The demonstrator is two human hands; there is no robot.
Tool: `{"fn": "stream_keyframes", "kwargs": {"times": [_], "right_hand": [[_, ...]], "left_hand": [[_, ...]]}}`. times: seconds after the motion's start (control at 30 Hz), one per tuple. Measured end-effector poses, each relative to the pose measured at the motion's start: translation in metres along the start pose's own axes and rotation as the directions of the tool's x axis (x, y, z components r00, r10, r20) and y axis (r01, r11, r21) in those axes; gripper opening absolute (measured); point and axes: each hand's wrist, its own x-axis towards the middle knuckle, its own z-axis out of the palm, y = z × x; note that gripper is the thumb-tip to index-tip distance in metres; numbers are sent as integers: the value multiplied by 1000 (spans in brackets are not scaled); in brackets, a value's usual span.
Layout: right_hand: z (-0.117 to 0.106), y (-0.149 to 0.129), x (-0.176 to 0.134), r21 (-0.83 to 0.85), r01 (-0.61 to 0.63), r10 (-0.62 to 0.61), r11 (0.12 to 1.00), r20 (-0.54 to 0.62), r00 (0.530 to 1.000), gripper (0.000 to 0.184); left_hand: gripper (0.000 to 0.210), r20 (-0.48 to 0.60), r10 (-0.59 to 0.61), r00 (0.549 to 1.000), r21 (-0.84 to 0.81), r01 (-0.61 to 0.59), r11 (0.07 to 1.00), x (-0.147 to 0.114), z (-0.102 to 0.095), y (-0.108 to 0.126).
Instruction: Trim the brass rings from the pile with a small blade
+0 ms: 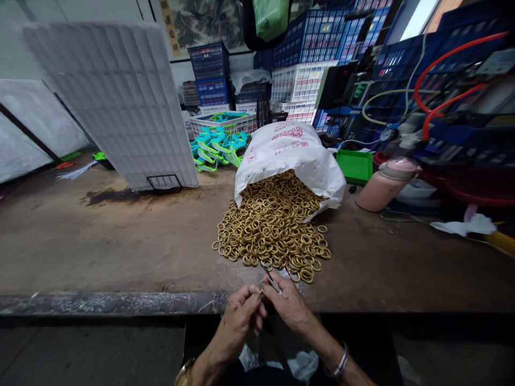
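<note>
My right hand (287,305) is closed around a small knife (273,281), with its dark, slim tip pointing up and away from me. Close beside it, my left hand (243,308) is closed in a pinch. What lies between its fingertips is too small to make out. The two hands meet just over the table's front edge. Directly beyond them spreads a heap of brass-coloured rings (273,230), spilling from the open mouth of a white sack (281,147) lying on its side.
A white ribbed panel (116,107) stands upright on the wooden table (120,241) at left. Behind are turquoise and green plastic parts (217,145) and stacked blue crates (211,75). To the right are a green tray (354,166), a pink bottle (384,185) and red tubing (432,115).
</note>
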Motion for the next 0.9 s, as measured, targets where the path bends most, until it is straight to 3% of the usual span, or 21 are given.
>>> {"fn": "stream_keyframes", "kwargs": {"times": [0.1,0.2,0.33,0.5,0.77,0.9], "right_hand": [[-1,5,1,-16,10,-11,1000,-28,1000,22],[-3,11,-1,-177,45,-62,983,-91,994,22],[-3,13,-7,-433,147,-143,889,41,989,16],[0,11,-9,-534,200,-154,822,131,979,23],[2,16,-7,-680,194,-128,707,147,981,25],[-3,15,-1,-765,69,-97,640,9,995,22]], "left_hand": [[28,-17,-30,999,-143,27,989,0,-1,-2],[29,-47,-37,998,-189,28,982,0,0,-2],[30,-75,-17,997,-166,5,986,1,-1,0],[33,-93,22,995,-52,-27,998,4,-4,-1],[38,-137,13,991,56,-6,998,-1,-2,2],[36,-55,-25,998,-9,25,1000,-15,2,9]]}}
